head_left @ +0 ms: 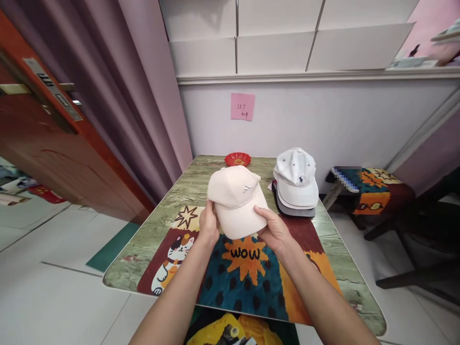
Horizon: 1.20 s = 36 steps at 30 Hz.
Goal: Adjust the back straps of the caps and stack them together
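Observation:
A cream baseball cap [233,191] with a small light logo on its front is held up over the table, its brim toward me and a little to the right. My left hand [209,224] grips the cap's left side near the base of the brim. On the right edge of the brim, my right hand [275,230] has its thumb on top and its fingers beneath, partly hidden. Right of it stands a stack of caps [296,179], a white one with a small dark emblem on top and a grey brim below.
The green wood-patterned table [140,254] carries a colourful printed mat [244,287]. A red dish [237,159] sits at the back edge. On the wall is a pink note [242,106]. A wooden door [82,158] stands left, a dark chair [417,239] right.

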Motion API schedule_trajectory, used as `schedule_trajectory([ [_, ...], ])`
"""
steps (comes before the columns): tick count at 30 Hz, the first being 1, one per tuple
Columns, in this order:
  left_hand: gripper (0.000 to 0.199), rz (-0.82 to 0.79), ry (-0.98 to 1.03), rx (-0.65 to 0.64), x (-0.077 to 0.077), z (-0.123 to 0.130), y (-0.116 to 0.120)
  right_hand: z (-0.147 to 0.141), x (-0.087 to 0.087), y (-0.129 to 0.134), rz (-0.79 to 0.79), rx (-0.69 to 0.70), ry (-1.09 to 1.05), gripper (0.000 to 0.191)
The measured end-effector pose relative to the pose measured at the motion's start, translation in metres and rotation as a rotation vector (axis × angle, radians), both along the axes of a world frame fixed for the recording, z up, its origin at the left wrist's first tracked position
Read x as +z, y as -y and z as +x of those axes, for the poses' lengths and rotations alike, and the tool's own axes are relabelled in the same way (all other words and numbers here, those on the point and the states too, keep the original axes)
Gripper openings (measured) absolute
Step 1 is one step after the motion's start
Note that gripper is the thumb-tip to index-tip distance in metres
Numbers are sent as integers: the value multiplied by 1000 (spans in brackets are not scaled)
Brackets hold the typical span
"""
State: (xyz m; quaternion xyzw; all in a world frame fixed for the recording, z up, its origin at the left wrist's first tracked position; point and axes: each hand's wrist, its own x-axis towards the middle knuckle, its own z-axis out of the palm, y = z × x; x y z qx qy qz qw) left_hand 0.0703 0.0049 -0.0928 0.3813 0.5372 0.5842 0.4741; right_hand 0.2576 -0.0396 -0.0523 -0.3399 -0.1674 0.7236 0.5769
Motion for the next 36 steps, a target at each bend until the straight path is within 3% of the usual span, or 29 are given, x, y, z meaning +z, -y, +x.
schedule_trajectory([
  [4,54,-21,-986,-2,-39,-8,16,51,36,-21,233,-131,172,49],
  [6,58,-33,-1254,-22,-54,-13,19,85,58,-41,374,-254,268,45],
  [8,59,-55,-1366,-56,-62,-16,18,117,73,-63,497,-358,314,41],
  [10,60,-67,-1403,-77,-64,-16,16,143,76,-84,544,-451,290,37],
  [12,61,-76,-1409,-89,-62,-16,15,159,61,-102,479,-537,208,33],
  [14,60,-88,-1403,-97,-60,-16,15,166,33,-112,285,-588,166,26],
  [16,59,-96,-1401,-93,-59,-16,15,168,0,-112,-21,-615,139,14],
  [18,58,-88,-1409,-86,-60,-17,15,168,-28,-107,-103,-626,132,10],
  [20,59,-81,-1425,-81,-63,-17,14,168,-44,-100,-113,-638,121,10],
  [23,60,-83,-1447,-72,-66,-17,12,173,-39,-97,-105,-648,95,14],
  [29,59,-84,-1460,-71,-63,-17,12,190,16,-111,66,-643,-92,21],
  [31,59,-78,-1463,-67,-63,-17,12,193,24,-115,72,-648,-101,23],
  [33,59,-74,-1464,-65,-63,-17,12,194,20,-115,-33,-667,-25,23],
  [36,60,-72,-1468,-60,-65,-17,12,190,-4,-111,-211,-676,93,22],
])
